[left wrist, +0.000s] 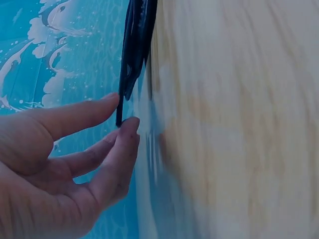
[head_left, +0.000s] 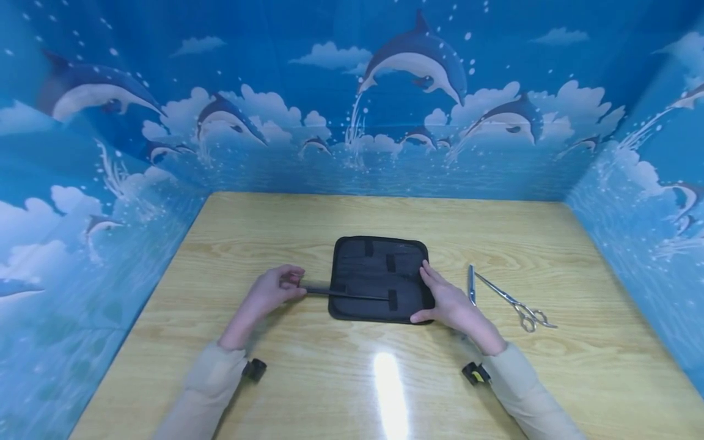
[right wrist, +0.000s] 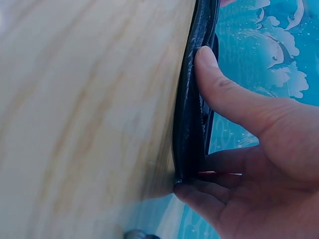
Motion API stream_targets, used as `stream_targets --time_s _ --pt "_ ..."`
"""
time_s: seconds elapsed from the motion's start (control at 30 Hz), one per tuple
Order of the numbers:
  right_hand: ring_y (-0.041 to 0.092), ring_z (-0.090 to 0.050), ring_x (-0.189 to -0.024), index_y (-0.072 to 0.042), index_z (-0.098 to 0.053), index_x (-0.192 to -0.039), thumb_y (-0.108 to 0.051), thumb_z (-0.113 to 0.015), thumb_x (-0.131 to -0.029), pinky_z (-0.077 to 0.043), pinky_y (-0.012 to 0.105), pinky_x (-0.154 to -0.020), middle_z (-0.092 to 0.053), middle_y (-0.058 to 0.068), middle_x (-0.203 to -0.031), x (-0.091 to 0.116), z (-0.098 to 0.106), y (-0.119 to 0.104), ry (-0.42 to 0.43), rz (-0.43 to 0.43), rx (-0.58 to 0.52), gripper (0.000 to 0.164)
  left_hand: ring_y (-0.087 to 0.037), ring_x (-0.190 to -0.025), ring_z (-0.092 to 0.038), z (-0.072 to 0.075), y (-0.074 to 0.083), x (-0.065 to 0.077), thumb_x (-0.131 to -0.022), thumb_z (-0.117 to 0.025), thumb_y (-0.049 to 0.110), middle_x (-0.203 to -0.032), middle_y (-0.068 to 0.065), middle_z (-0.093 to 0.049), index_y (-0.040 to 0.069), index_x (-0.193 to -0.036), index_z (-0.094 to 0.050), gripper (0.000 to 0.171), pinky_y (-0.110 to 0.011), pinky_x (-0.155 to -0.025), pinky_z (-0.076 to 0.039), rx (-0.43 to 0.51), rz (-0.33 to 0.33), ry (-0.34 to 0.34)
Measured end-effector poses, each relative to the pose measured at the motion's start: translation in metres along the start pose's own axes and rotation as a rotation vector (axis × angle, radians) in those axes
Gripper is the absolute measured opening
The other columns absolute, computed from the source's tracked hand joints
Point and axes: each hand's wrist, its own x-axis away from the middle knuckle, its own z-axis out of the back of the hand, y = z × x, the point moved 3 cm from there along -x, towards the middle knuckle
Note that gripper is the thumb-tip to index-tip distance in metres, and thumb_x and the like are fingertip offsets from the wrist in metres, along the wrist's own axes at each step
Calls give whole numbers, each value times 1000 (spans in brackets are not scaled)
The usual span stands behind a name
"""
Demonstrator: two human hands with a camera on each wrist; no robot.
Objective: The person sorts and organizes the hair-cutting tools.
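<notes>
Left hand (head_left: 274, 289) is pinching the left end of a slim black tool (head_left: 349, 296), thumb on one side, fingers on the other; probably gripping at the end so the rest is staying free to lie across the case. Tool is running over the near part of the open black case (head_left: 357, 310), its thin right end reaching the near right strap (head_left: 393, 299); can't tell whether it's sitting under or on it. Right hand (head_left: 451, 304) is clamping the case's right side, thumb at the near edge, fingers along the right edge; likely bracing it against sliding. Case is lying flat mid-bench (head_left: 264, 232), between the hands. Two more straps are showing toward its far side. To the right, steel scissors (head_left: 511, 299) are lying with handles toward the near right, well apart from the case. A second steel tool (head_left: 471, 285) is lying just left of them, its near part hiding behind the right hand and forearm. Dolphin-print sheeting (head_left: 308, 140) is closing off the far, left and right sides.
</notes>
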Motion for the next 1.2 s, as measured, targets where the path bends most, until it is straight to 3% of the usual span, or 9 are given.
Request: stream_targets --time_s 0.17,0.4,0.63,1.2 --pt "47 -27 -146 4 -19 -158 -33 -85 -80 -37 59 -112 -6 19 -168 0 0 0 1 -2 2 109 -37 -108 -67 3 0 1 -86 -78 6 -122 -23 -66 -4 -132 -59 51 -46 -95 -55 -24 -5 8" --pt "47 -28 -146 3 -20 -158 -34 -86 -80 -38 58 -112 -7 19 -168 0 1 -1 7 -2 11 109 -30 -99 -70 -2 1 -2 -83 -80 4 -112 -18 -70 -3 -119 -65 39 -39 -90 -58 -6 9 58" --pt "46 -30 -145 4 -21 -158 -35 -86 -79 -38 58 -111 -8 19 -168 1 1 -1 10 0 27 109 -27 -90 -73 -12 5 -3 -82 -83 6 -103 -16 -74 -3 -110 -71 32 -37 -83 -60 -44 -34 96" --pt "46 -28 -146 2 -20 -158 -34 -86 -79 -37 58 -113 -7 18 -169 1 0 -1 1 -17 13 110 -21 -82 -74 -46 32 -7 -78 -86 6 -94 -11 -75 0 -99 -72 26 -31 -74 -60 -89 -88 101"
